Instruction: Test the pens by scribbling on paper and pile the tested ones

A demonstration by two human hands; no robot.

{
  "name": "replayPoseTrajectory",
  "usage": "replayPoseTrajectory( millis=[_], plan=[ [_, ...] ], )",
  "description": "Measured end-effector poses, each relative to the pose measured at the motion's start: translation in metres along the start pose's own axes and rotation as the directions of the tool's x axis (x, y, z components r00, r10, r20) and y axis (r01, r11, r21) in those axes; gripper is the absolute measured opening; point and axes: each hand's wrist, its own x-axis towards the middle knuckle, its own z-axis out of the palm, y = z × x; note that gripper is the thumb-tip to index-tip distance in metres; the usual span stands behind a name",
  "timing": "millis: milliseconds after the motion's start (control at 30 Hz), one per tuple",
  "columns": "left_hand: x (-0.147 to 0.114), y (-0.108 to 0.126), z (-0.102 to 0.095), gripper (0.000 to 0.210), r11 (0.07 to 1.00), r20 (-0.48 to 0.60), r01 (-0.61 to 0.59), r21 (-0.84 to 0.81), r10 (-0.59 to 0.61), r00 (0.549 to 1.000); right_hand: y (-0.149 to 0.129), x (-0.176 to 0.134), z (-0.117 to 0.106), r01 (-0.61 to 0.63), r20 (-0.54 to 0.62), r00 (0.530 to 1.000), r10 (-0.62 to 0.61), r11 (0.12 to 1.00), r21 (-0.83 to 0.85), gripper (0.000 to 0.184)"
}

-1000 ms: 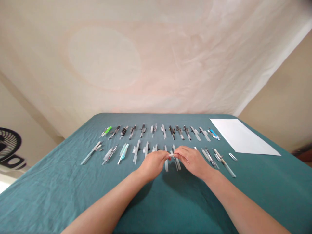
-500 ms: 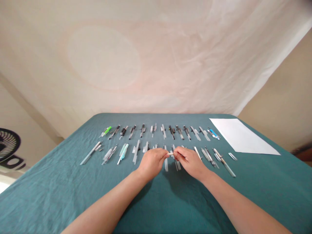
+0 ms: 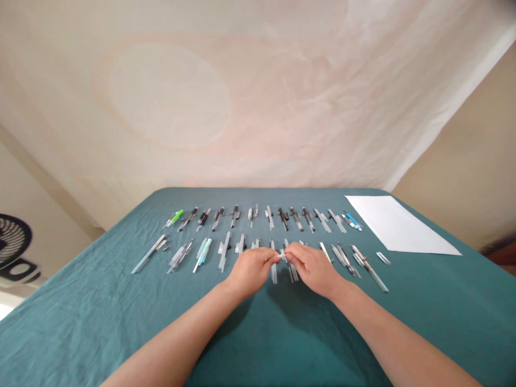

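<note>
My left hand (image 3: 253, 270) and my right hand (image 3: 311, 267) meet above the middle of the near row, both closed. Between their fingertips is a short, slim white pen part (image 3: 281, 256), pinched at either end; most of it is hidden by the fingers. Right below the hands lie a clear pen barrel (image 3: 274, 274) and another set of clear pen parts (image 3: 292, 273) on the green cloth. Left of my left hand there is a clear pen set with a grey clip (image 3: 224, 252). A white pen piece (image 3: 324, 251) shows just past my right hand.
Two rows of disassembled pens cover the green tablecloth (image 3: 100, 322), including a green one (image 3: 176, 217) and a blue one (image 3: 353, 219) in the far row. A white sheet of paper (image 3: 403, 226) lies at the right. A black fan (image 3: 14, 242) stands off the left edge.
My right fingers have shifted slightly over the white pen part, and less of it shows between the hands. The pens on the table lie as before.
</note>
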Motion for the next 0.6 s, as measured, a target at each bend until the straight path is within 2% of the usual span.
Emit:
replayPoseTrajectory(
  millis=[233, 333, 400, 433, 500, 600],
  plan=[
    [-0.002, 0.000, 0.001, 0.031, 0.985, -0.069, -0.009, 0.170, 0.021, 0.997, -0.007, 0.000, 0.004, -0.073, 0.013, 0.997, 0.072, 0.996, 0.053, 0.028],
    [-0.003, 0.002, 0.001, 0.031, 0.988, -0.108, -0.001, 0.155, 0.019, 0.994, 0.000, 0.004, -0.011, -0.132, -0.002, 0.991, 0.132, 0.988, 0.075, 0.029],
    [-0.003, 0.001, 0.001, 0.032, 0.993, -0.130, 0.014, 0.120, 0.002, 0.992, 0.024, 0.003, -0.032, -0.234, -0.078, 0.969, 0.236, 0.972, 0.032, 0.029],
    [-0.002, 0.000, 0.002, 0.032, 0.994, -0.138, 0.020, 0.103, -0.006, 0.990, 0.042, 0.000, -0.045, -0.318, -0.141, 0.939, 0.313, 0.948, -0.014, 0.030],
    [-0.002, -0.002, 0.002, 0.033, 0.997, -0.160, 0.029, 0.075, -0.016, 0.987, 0.089, -0.012, -0.072, -0.509, -0.288, 0.843, 0.455, 0.847, -0.151, 0.031],
    [-0.001, -0.005, 0.003, 0.032, 0.999, -0.188, 0.029, 0.044, -0.020, 0.982, 0.166, -0.043, -0.103, -0.722, -0.367, 0.690, 0.623, 0.565, -0.399, 0.044]
  ],
)
